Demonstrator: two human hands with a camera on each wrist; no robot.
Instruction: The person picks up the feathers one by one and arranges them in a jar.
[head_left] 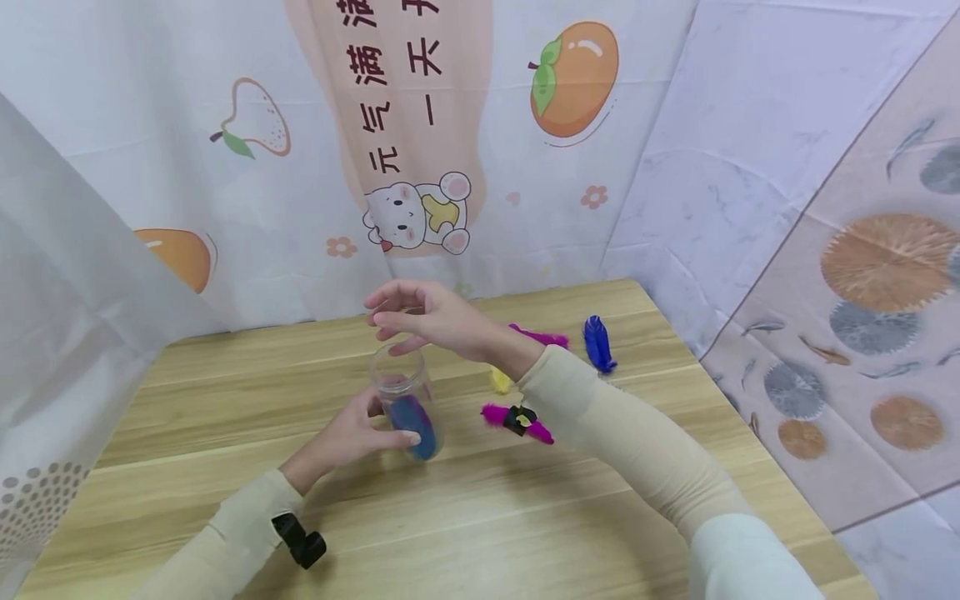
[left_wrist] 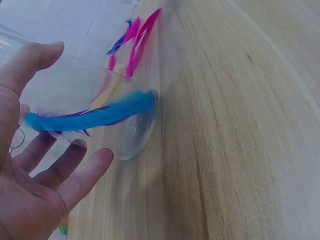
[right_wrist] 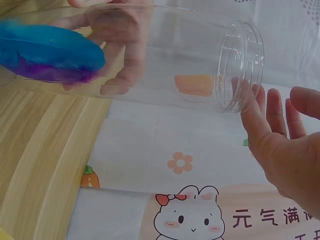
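Gripped between the left hand's (head_left: pixel 351 435) thumb and fingers, the clear jar (head_left: pixel 427 395) stands well inside the worktop's (head_left: pixel 525 517) edges, with worktop stretching leftward. The right hand (head_left: pixel 427 318), fingers loosely bent, is at its rim. Loose feathers (head_left: pixel 598 343) lie rightward.

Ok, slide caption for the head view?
Left grip holds a clear jar, blue feather inside; right grip at its top, loose feathers nearby.
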